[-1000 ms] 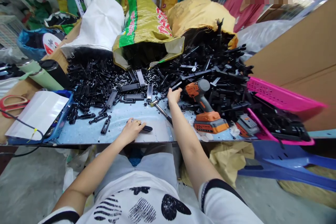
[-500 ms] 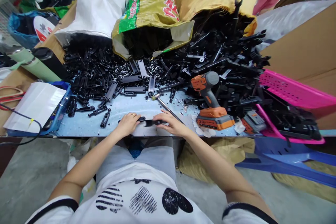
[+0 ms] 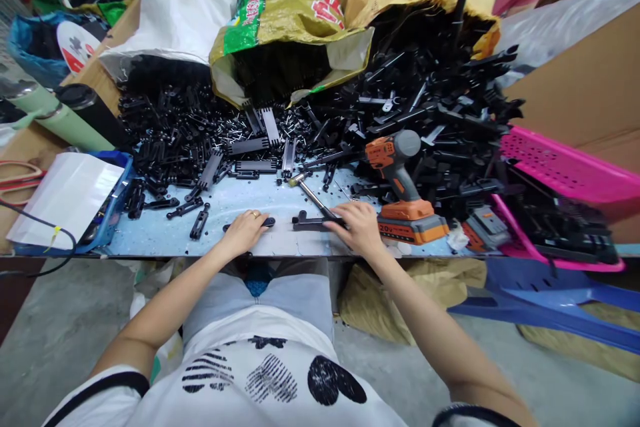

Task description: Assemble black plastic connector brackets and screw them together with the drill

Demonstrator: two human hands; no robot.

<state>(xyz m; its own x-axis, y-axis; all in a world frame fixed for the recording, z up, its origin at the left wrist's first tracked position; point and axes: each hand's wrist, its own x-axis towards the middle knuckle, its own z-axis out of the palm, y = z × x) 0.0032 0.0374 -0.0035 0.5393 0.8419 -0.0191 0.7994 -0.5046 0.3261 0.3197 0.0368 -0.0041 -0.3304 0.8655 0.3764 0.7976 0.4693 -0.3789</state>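
Observation:
My left hand is closed over a slim black plastic part at the front of the blue worktop; both rounded ends of the part stick out from under the fingers. To its right, my right hand grips the end of a longer black bar-shaped part, which lies level and points toward the left hand. A gap separates the two parts. Just behind the right hand, a small hammer rests with its brass-coloured head to the back left; the end of its handle is hidden near the hand.
An orange and grey cordless driver stands right of my right hand, with a spare battery and a pink basket beyond. Heaped black parts and open sacks fill the back. A blue tray sits left.
My right hand has moved right with the longer black part, away from my left hand. The left hand stays nearly in place on its part. The view has shifted slightly.

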